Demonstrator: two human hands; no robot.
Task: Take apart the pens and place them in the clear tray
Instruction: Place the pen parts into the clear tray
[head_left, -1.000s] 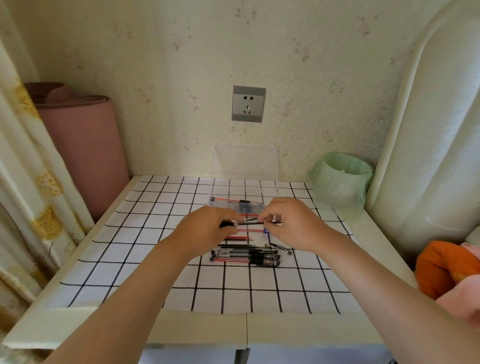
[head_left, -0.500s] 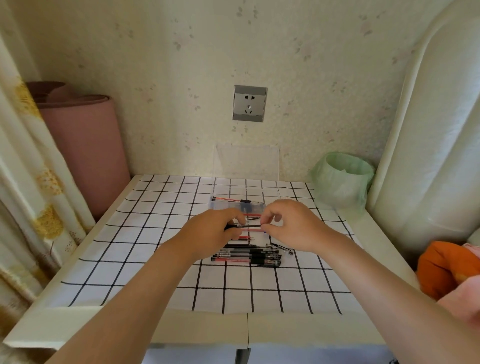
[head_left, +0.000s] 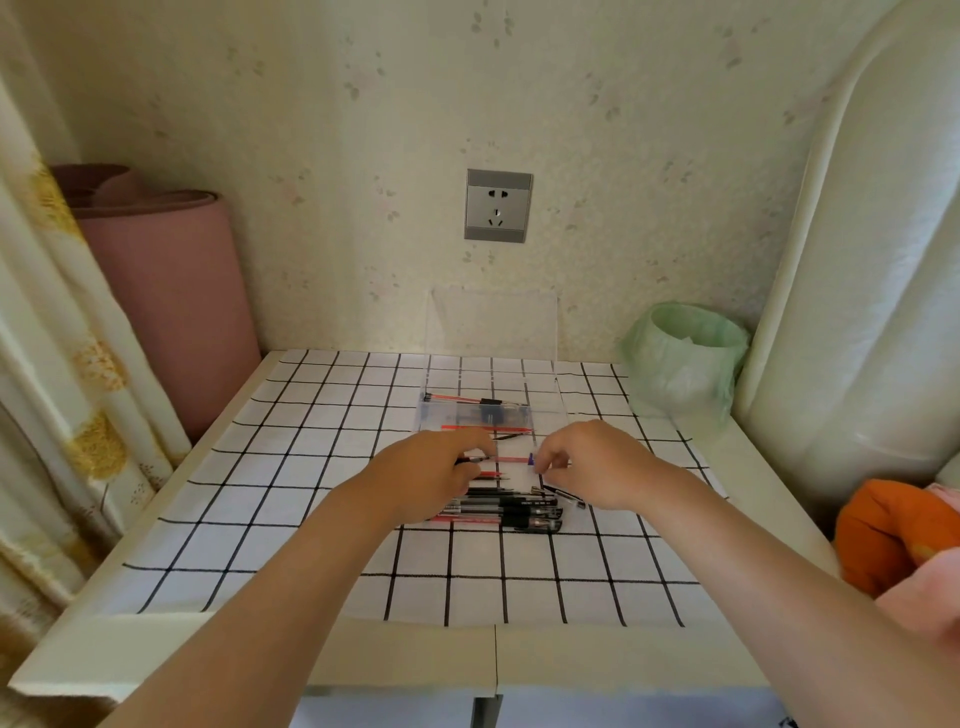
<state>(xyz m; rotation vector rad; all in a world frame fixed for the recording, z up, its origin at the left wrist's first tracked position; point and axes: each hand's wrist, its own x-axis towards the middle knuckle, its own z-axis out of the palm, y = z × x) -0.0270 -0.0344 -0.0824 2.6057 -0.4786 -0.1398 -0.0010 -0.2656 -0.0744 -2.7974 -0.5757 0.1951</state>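
- Red ink shows in the refill (head_left: 511, 459), held level between the two hands just above the checked cloth (head_left: 291, 467).
- The left hand (head_left: 431, 480) has its fingers curled and pinches the refill's dark left end.
- The right hand (head_left: 592, 462) is curled too, with thumb and forefinger pinched at the refill's blue right end (the contact is small and hard to make out).
- The tray (head_left: 545, 387), of clear plastic, lies on the cloth just beyond the hands. It holds loose parts (head_left: 478, 414): clear barrels and a red tube with a black piece.
- A second red tube (head_left: 485, 428) and a short black tip (head_left: 506, 437) lie at the tray's near edge. Whether they are inside it or just outside cannot be told.
- The pens (head_left: 514, 512), black and red, lie side by side in a stack on the cloth, partly under the left hand.
- One black piece (head_left: 563, 494) lies apart from the stack, near the right hand.
- Behind the tray a clear lid (head_left: 493, 322) leans on the wall below a socket (head_left: 497, 205).
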